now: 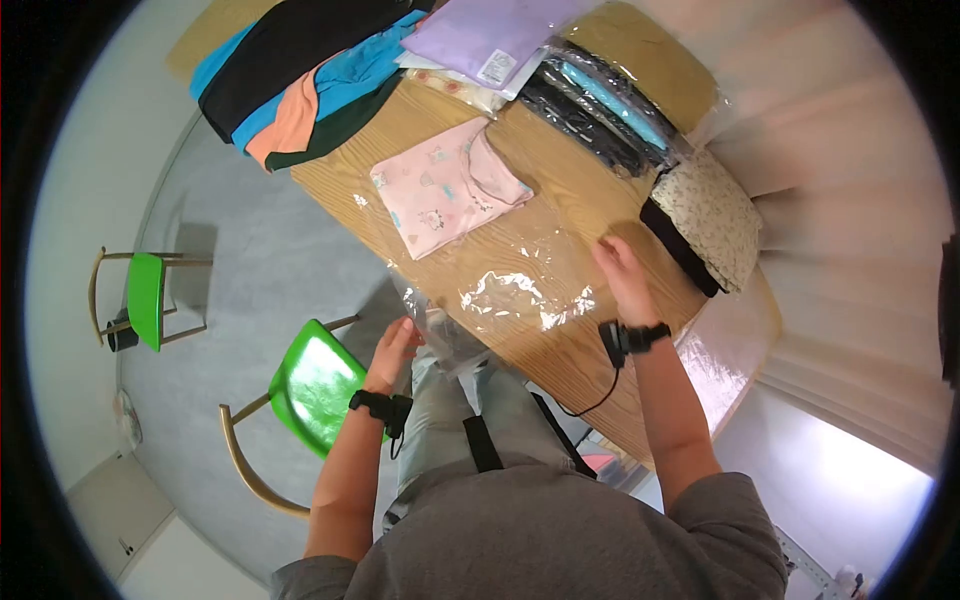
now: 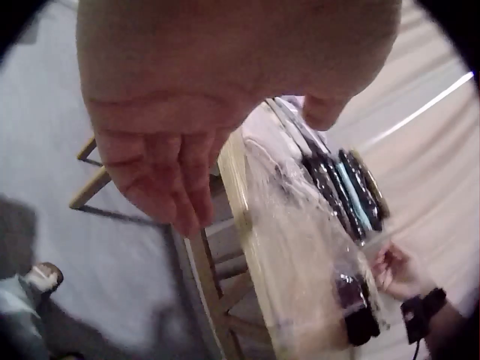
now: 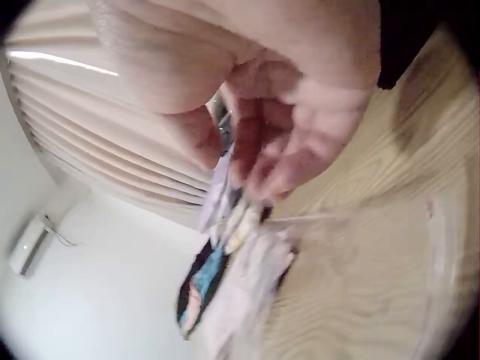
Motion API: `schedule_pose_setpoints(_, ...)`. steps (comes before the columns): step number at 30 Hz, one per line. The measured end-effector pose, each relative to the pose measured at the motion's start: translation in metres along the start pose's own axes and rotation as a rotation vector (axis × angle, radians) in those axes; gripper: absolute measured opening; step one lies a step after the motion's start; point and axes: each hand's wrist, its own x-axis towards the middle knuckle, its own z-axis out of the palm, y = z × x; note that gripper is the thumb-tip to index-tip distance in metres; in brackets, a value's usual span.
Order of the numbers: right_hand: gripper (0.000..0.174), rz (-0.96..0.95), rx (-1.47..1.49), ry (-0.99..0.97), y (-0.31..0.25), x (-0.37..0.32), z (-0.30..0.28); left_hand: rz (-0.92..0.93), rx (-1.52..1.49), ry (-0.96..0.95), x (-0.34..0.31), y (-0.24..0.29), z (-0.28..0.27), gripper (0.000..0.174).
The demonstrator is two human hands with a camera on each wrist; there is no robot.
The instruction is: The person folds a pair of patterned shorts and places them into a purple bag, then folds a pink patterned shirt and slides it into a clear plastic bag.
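A folded pink printed garment [image 1: 445, 188] lies on the wooden table, with a clear plastic bag [image 1: 515, 285] spread around and below it, its near end hanging over the table edge. My left hand [image 1: 397, 345] is beside that hanging end, its fingers loosely extended; whether it touches the plastic cannot be told. In the left wrist view the left hand [image 2: 180, 150] shows nothing in its fingers. My right hand [image 1: 625, 275] hovers at the bag's right side, fingers loosely bent. In the right wrist view the right hand [image 3: 277, 127] has no clearly visible thing between its fingers.
Stacked dark, blue and orange clothes [image 1: 320, 90] lie at the table's far left. A purple package [image 1: 480, 40], bagged dark items [image 1: 590, 110] and a tan package [image 1: 640, 60] are at the back. Floral folded cloth [image 1: 710, 215] sits right. Green chairs [image 1: 318, 385] stand left.
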Motion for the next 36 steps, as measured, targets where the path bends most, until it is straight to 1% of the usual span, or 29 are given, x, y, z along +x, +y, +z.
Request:
schedule_pose_setpoints(1,0.022,-0.053,-0.012,0.080,0.018,0.015,0.006,-0.002,-0.049,-0.002,0.009,0.000,0.001,0.054)
schedule_pose_setpoints(2,0.022,-0.057,-0.006,0.085,0.028,0.022,0.010,0.003,-0.043,-0.004,0.013,0.004,0.005,0.054)
schedule_pose_setpoints(4,0.023,0.232,0.001,-0.071,0.043,0.030,0.015,0.018,-0.134,0.033,0.019,0.012,0.015,0.044)
schedule_pose_setpoints(5,0.023,0.230,0.007,-0.065,0.050,0.031,0.015,0.021,-0.126,0.030,0.024,0.012,0.016,0.044)
schedule_pose_setpoints(7,0.022,0.288,-0.013,-0.284,0.063,0.032,0.011,0.036,0.064,0.099,0.033,0.009,0.018,0.030)
schedule_pose_setpoints(8,0.022,0.287,-0.007,-0.279,0.065,0.028,0.008,0.038,0.072,0.096,0.036,0.008,0.019,0.030)
schedule_pose_setpoints(10,0.020,0.234,-0.067,-0.184,0.069,0.015,0.002,0.097,0.033,0.080,0.041,0.004,0.019,0.020)
schedule_pose_setpoints(14,0.020,0.254,-0.007,-0.143,0.069,-0.034,-0.032,0.136,0.121,0.036,0.034,0.008,0.038,0.018)
schedule_pose_setpoints(16,0.020,0.310,-0.156,-0.086,0.086,-0.059,-0.050,0.140,0.181,-0.060,0.033,0.005,0.045,0.017)
schedule_pose_setpoints(17,0.020,0.315,-0.157,-0.078,0.088,-0.073,-0.056,0.137,0.182,-0.068,0.032,0.005,0.048,0.017)
schedule_pose_setpoints(19,0.019,0.382,-0.235,-0.133,0.090,-0.101,-0.068,0.085,0.340,-0.153,0.029,0.004,0.051,0.017)
schedule_pose_setpoints(20,0.019,0.391,-0.232,-0.126,0.089,-0.112,-0.071,0.078,0.345,-0.161,0.027,0.003,0.049,0.017)
schedule_pose_setpoints(22,0.025,0.514,0.209,-0.135,0.090,-0.133,-0.075,-0.056,0.223,-0.271,0.023,0.002,0.040,0.018)
schedule_pose_setpoints(23,0.025,0.528,0.224,-0.124,0.100,-0.135,-0.079,-0.126,0.227,-0.286,0.019,0.005,0.036,0.021)
schedule_pose_setpoints(24,0.022,0.393,-0.103,-0.086,0.113,-0.127,-0.087,-0.140,0.246,-0.292,0.017,0.002,0.033,0.021)
schedule_pose_setpoints(25,0.022,0.254,-0.429,-0.047,0.122,-0.119,-0.092,0.019,0.365,-0.127,0.017,-0.001,0.031,0.023)
schedule_pose_setpoints(26,0.023,0.037,-0.583,0.012,0.113,-0.114,-0.087,0.184,0.481,0.035,0.017,-0.004,0.032,0.026)
schedule_pose_setpoints(27,0.028,-0.179,-0.736,0.071,0.092,-0.109,-0.077,0.176,0.498,0.021,0.017,-0.004,0.033,0.026)
schedule_pose_setpoints(28,0.034,-0.265,-0.795,-0.029,0.065,-0.102,-0.067,0.447,0.662,0.136,0.018,-0.002,0.036,0.023)
schedule_pose_setpoints(29,0.041,-0.355,-0.853,-0.130,0.046,-0.093,-0.056,0.730,0.815,0.252,0.020,0.003,0.039,0.024)
schedule_pose_setpoints(30,0.045,-0.499,-0.990,-0.152,0.042,-0.085,-0.044,0.733,0.823,0.239,0.021,0.009,0.045,0.024)
schedule_pose_setpoints(31,0.049,-0.647,-1.126,-0.175,0.039,-0.078,-0.035,0.777,0.850,0.247,0.021,0.017,0.053,0.025)
schedule_pose_setpoints(32,0.049,-0.646,-1.125,-0.166,0.040,-0.070,-0.029,0.821,0.875,0.258,0.022,0.024,0.060,0.027)
schedule_pose_setpoints(33,0.051,-0.596,-1.121,-0.180,0.047,-0.063,-0.022,0.825,0.877,0.256,0.024,0.030,0.065,0.027)
schedule_pose_setpoints(34,0.052,-0.548,-1.115,-0.198,0.053,-0.057,-0.018,0.871,0.919,0.249,0.025,0.034,0.069,0.028)
schedule_pose_setpoints(35,0.052,-0.550,-1.114,-0.200,0.058,-0.053,-0.015,0.915,0.960,0.241,0.026,0.035,0.070,0.029)
schedule_pose_setpoints(36,0.053,-0.547,-1.085,-0.182,0.064,-0.049,-0.014,0.913,0.959,0.243,0.027,0.033,0.069,0.029)
